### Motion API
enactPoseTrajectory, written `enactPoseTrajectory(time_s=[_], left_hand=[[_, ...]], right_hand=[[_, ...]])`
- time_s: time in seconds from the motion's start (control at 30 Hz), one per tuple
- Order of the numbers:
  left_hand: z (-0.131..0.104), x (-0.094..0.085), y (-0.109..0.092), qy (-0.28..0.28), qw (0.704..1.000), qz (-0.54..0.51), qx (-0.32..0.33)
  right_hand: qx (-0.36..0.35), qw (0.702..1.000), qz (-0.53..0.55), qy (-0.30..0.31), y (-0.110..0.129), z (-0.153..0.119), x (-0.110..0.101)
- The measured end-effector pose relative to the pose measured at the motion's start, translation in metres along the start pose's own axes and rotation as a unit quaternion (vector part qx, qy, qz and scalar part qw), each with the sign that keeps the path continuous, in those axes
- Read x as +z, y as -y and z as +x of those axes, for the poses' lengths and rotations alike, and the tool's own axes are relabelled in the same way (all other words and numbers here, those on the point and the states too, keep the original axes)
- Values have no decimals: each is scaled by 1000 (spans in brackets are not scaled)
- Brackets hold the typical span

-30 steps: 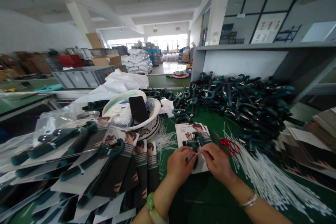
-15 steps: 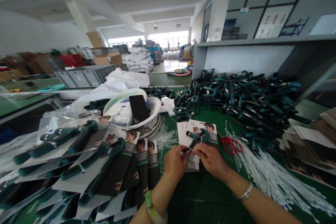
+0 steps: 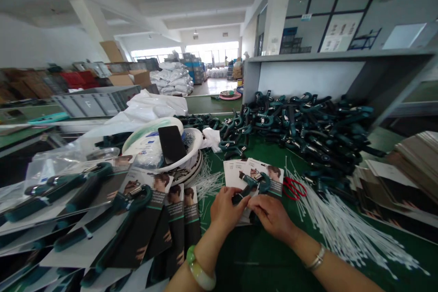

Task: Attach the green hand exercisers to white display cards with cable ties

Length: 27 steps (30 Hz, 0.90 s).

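Note:
A dark green hand tool with a C-shaped head point(image 3: 263, 182), pipe-cutter-like, lies on a printed card point(image 3: 276, 174) atop a small stack of cards. My left hand point(image 3: 226, 210) is closed around the tool's handle, with thumb and fingers pinching beside a white cable tie point(image 3: 240, 195) looped round it. Fingers of my right hand point(image 3: 273, 219) are pinched together against the left thumb, at the tie; the tie's end is mostly hidden by them. To the right lie red-handled scissors point(image 3: 294, 189) and a spread bundle of white cable ties point(image 3: 345, 228).
Tools tied to cards point(image 3: 137, 205) are piled at left. Behind stand a white basin point(image 3: 196, 143) with a black phone point(image 3: 172, 144) on it, and a heap of loose green tools point(image 3: 301, 123). Stacked cards point(image 3: 397, 182) sit at far right, under a grey shelf point(image 3: 328, 57).
The whole view has shifted slightly, so most things sit further left. My right hand has come closer to my left at the handle, and its fingers are bunched tighter.

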<state>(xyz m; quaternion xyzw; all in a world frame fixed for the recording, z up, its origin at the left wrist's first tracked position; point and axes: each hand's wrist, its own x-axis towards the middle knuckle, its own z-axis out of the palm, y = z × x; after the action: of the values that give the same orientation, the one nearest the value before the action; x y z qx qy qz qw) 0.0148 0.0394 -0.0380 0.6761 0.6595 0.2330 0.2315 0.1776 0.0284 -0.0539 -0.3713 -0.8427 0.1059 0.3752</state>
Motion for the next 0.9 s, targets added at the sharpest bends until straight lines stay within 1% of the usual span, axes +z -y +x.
enactPoseTrajectory(time_s=[0.07,0.17,0.27,0.37,0.43,0.53,0.6,0.67,0.73,0.8,0.83,0.87,0.9], left_hand=[[2,0,1,7,1000,1,4],[2,-2,0,-3,999,45,19],[1,-3,-3,-28,994,93,45],[-2,-1,-4,-39,991,110,60],[-4,1,-3,-38,990,118,66],[-7,3,-2,-39,988,134,69],[-8,4,-2,-44,987,143,65],[-10,4,-3,-48,986,148,60],[-11,5,-5,-47,986,153,55],[-13,7,-6,-44,985,160,56],[-14,8,-7,-43,984,163,58],[-15,9,-7,-42,983,166,60],[-15,10,-7,-43,983,168,62]], right_hand=[[9,1000,-3,1,-1,1,0],[26,1000,-1,1,1,4,0],[34,999,0,-29,7,4,-1],[21,999,-12,-48,11,-4,-2],[11,999,-27,-32,11,-11,-3],[-5,998,-64,22,10,-20,-4],[-10,995,-80,59,12,-21,-7],[3,994,-65,92,13,-17,-13],[39,992,-27,121,11,-10,-26],[108,986,-25,121,0,-1,-45],[157,979,-60,114,-9,3,-56],[212,964,-123,105,-19,7,-66],[263,935,-200,128,-29,10,-75]])
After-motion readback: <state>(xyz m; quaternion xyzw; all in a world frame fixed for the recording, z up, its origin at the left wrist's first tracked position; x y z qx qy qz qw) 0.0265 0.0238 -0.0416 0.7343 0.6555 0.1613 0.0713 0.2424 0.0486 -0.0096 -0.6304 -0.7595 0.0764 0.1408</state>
